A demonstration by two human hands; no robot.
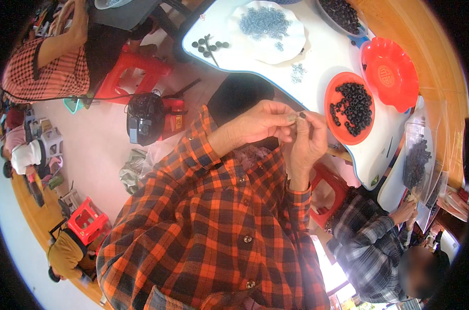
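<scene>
My left hand [265,123] and my right hand [308,143] meet fingertip to fingertip just off the table's near edge. A small black piece [302,115] shows at the right thumb and forefinger, which are pinched on it. The left thumb and forefinger are pressed together beside it; whatever they hold is too small to make out. Close to my right hand, an orange-red plate [331,124] carries many black ring-shaped pieces [355,109]. Farther off, a white scalloped plate [269,53] bears a heap of tiny clear bluish pieces [263,23], with some more loose on the table [317,62].
Beside the orange-red plate is a red scalloped plate [400,77]. Black discs [209,48] lie at the table's left end. Right of me, a co-worker in grey plaid [366,243] sits near a clear bag of black pieces [418,160]. Red stools [133,70] stand to the left.
</scene>
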